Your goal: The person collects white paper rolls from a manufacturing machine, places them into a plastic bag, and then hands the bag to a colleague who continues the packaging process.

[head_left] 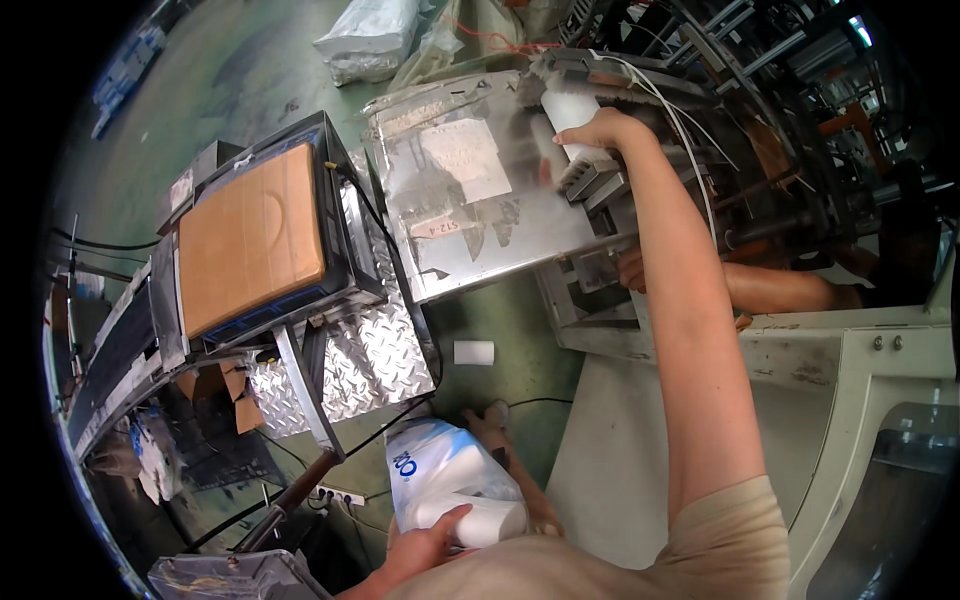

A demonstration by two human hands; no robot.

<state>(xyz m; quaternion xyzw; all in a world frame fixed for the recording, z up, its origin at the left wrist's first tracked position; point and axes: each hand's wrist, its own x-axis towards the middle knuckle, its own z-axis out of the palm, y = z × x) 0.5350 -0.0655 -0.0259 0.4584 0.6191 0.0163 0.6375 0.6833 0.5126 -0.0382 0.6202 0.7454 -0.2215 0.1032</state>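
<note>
My right hand [603, 131] reaches far forward over a metal machine table, its fingers closed round a white paper roll [571, 108] beside dark brush strips. Low in the picture, my left hand [428, 545] grips a white roll [485, 520] at the lower end of a plastic bag, thumb on top. The bag [432, 458] is clear and white with blue print and lies against my legs. Its other contents are hard to make out. Under my right forearm, another person's hand [632, 270] reaches into the machine from the right.
A steel table [400, 210] with worn stickers lies ahead. At left stands a machine with a cardboard-covered top [255, 240] and a diamond-plate platform [370, 350]. One white roll [474, 352] lies on the floor. Cables and a power strip [338, 496] are low left.
</note>
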